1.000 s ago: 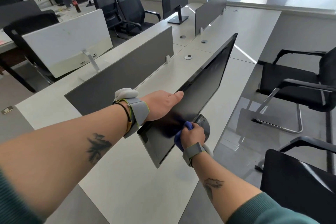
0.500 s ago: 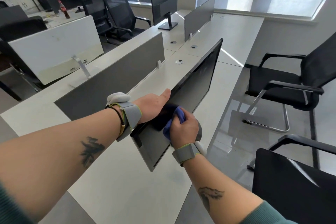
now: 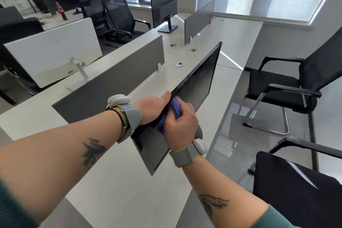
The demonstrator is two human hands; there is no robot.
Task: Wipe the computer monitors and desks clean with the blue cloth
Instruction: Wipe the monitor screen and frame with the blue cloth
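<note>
- Stretching away from the camera, the pale desk (image 3: 114,181) carries a low grey partition (image 3: 111,87) along its left side, and farther desks join it toward the windows.
- A dark, thin-edged monitor (image 3: 199,83) stands on this desk beside the partition. It is seen nearly edge-on, with its black screen facing right toward the chairs.
- Two black chairs sit to the right of the desk. One chair (image 3: 288,87) has chrome legs and is farther off, and the other is close in at the lower right.
- A second black monitor (image 3: 163,3) stands on a far desk, well apart from the hands.
- The left hand (image 3: 153,106) rests on the near monitor's top edge, reaching in from behind the screen. Its thumb (image 3: 166,96) lies straight along that edge. The other fingers are hidden behind the hand and the cloth, so how far they curl cannot be told.
- The right hand (image 3: 180,124) is just beside the left, almost touching it. Its fingers are curled tight around the cloth, with the knuckles turned toward the camera, and the fist presses against the screen just under the top edge.
- The blue cloth (image 3: 174,108) is bunched into a wad in the right hand. It sits between that hand and the screen glass, and folds bulge out above and below the fingers.
- Both wrists wear a grey strap with a small white pod.
</note>
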